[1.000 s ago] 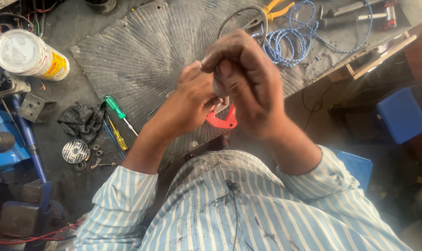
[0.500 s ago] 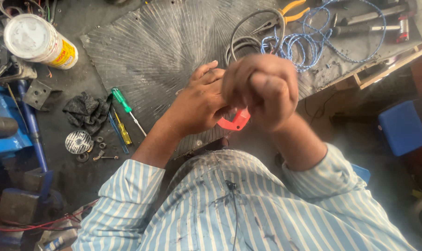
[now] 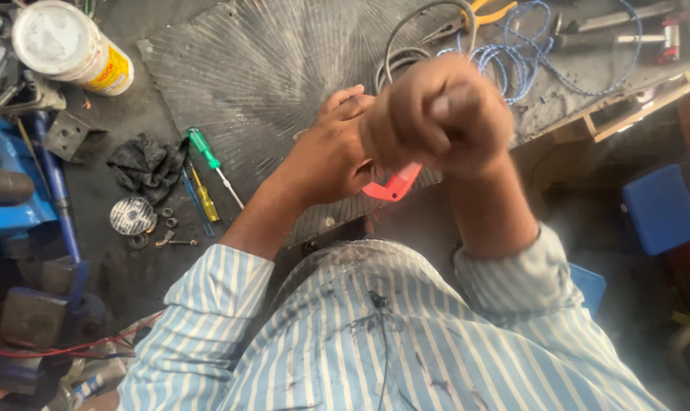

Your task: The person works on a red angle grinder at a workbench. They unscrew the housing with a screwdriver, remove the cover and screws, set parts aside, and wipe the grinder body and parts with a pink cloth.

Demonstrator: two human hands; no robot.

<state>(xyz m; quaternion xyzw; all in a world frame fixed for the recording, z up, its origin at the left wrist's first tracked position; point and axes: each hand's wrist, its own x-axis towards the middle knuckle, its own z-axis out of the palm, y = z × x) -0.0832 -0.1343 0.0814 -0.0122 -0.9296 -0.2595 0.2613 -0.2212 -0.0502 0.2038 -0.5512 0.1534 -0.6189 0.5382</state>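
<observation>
Above the ribbed metal disc [image 3: 269, 84], the right hand [image 3: 444, 114] is clenched on a red tool [image 3: 391, 186], left hand [image 3: 337, 156] bracing beside it; squeezing seems underway, needing steady pressure next.

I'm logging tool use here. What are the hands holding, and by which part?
Both hands, left hand and right hand, close together around a red plastic tool; only its lower end shows, so the exact place of the hold cannot be told.
</observation>
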